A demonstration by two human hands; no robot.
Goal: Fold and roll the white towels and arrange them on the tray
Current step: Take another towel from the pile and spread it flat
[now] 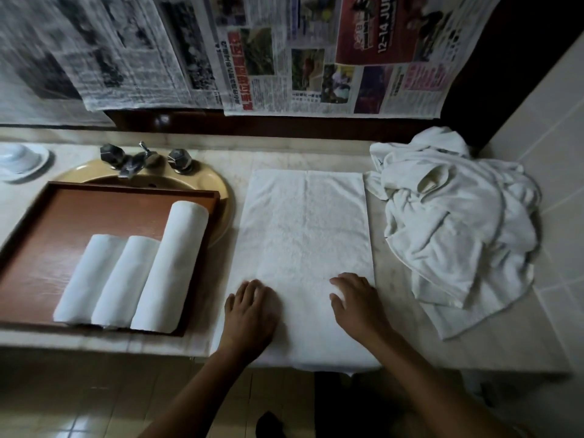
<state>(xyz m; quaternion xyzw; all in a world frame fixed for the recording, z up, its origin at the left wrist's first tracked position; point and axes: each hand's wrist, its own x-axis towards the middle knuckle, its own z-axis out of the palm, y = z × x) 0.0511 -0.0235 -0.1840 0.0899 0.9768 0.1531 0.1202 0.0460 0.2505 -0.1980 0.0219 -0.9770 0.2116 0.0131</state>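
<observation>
Flat towel point(303, 229): spread on the counter point(395, 298), under both palms and reaching on past the fingertips, with the near end drooping over the counter edge behind the wrists.
Long axis: runs straight away from the fingertips toward the wall, with the short side spanning from hand to hand.
Left hand point(252, 308): fingers point(252, 287) straight and slightly spread, pressed flat on the near left part of the towel, gripping nothing.
Right hand point(358, 303): fingers point(347, 279) likewise straight and flat, close to the towel's right edge, holding nothing.
Nearer hand: neither, both level across the near end.
Coming move: probably a roll started at the near end and pushed away along the long axis, needing even pressure from both hands to keep the roll straight.
Tray point(79, 216): left of the left fingers, just beside the towel's left edge, carrying three rolled towels point(170, 267) side by side and touching.
Loose pile point(455, 222): right of and beyond the right fingers, crumpled, not yet folded.
Surface: pale, smooth, stone-like.
Room: sink point(218, 188) and taps point(139, 159) beyond the tray, newspaper sheets point(284, 58) on the wall ahead, tiled floor point(94, 406) below.
</observation>
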